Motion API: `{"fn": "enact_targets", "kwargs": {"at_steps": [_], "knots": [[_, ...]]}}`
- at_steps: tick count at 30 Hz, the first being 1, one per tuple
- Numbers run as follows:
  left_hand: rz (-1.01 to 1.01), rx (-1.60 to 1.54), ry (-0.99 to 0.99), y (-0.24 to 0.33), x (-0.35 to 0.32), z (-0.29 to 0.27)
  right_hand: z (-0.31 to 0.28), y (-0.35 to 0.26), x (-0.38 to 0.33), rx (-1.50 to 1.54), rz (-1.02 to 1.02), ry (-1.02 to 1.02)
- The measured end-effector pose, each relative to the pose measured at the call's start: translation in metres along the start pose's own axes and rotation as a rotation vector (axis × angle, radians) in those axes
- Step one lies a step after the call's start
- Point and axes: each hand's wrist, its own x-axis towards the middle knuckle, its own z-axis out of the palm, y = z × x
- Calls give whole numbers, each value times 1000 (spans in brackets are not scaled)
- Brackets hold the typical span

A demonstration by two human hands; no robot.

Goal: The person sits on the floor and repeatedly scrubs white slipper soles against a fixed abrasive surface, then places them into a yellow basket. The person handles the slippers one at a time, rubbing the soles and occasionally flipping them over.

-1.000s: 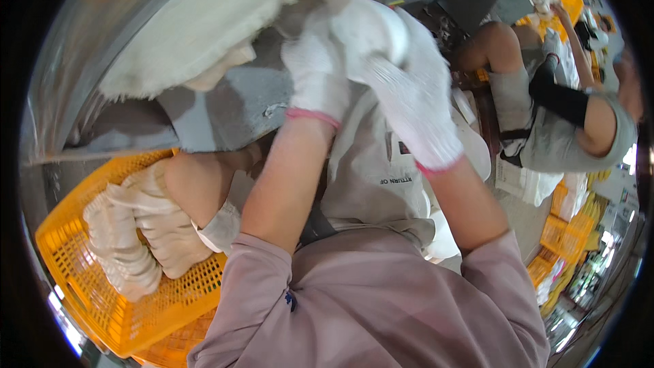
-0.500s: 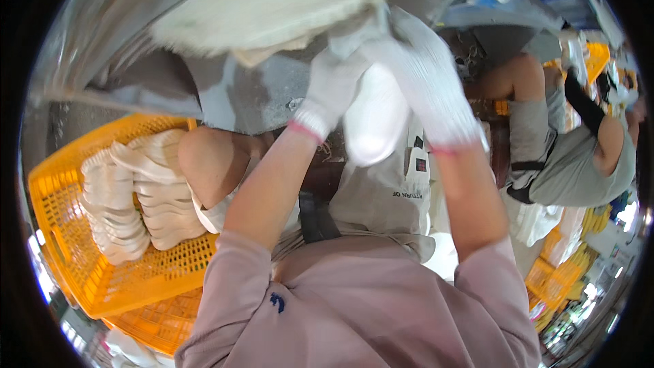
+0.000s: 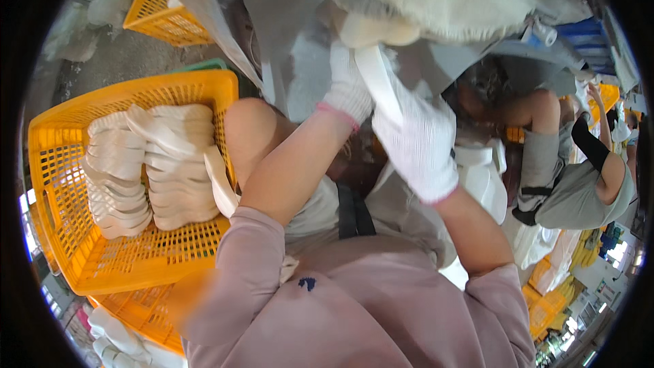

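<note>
A smooth white shoe sole [image 3: 377,82] stands tilted between my gloved hands, below a fuzzy cream buffing wheel [image 3: 449,7]. My right hand [image 3: 417,133], in a white knit glove with a pink cuff, is wrapped around its lower right side. On the other side, my left hand [image 3: 349,85] grips the sole near its upper part, with its fingertips partly hidden. Just past the sole's upper end is a cream rounded piece [image 3: 378,31], close to the wheel. I cannot tell whether the sole touches it.
At my left, an orange crate [image 3: 136,276] holds stacked white soles [image 3: 180,184]. Another orange crate [image 3: 170,17] stands farther off. White soles [image 3: 480,180] lie by my right thigh. A co-worker's bent leg [image 3: 538,136] is at the right.
My view has shifted, bringing the crate and wheel rightward in the picture. The sole has turned from broad face toward me to edge-on, and my right hand has moved lower along it.
</note>
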Motion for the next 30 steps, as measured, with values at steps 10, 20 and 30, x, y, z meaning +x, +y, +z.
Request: {"fn": "enact_targets", "kwargs": {"at_steps": [10, 20, 30], "knots": [[473, 678, -122, -13, 4, -11, 12, -3, 52, 83, 165, 142], [-48, 198, -18, 14, 31, -10, 9, 0, 44, 846, 325, -261], [-274, 50, 33, 0, 11, -20, -12, -41, 1, 305, 324, -27]]}}
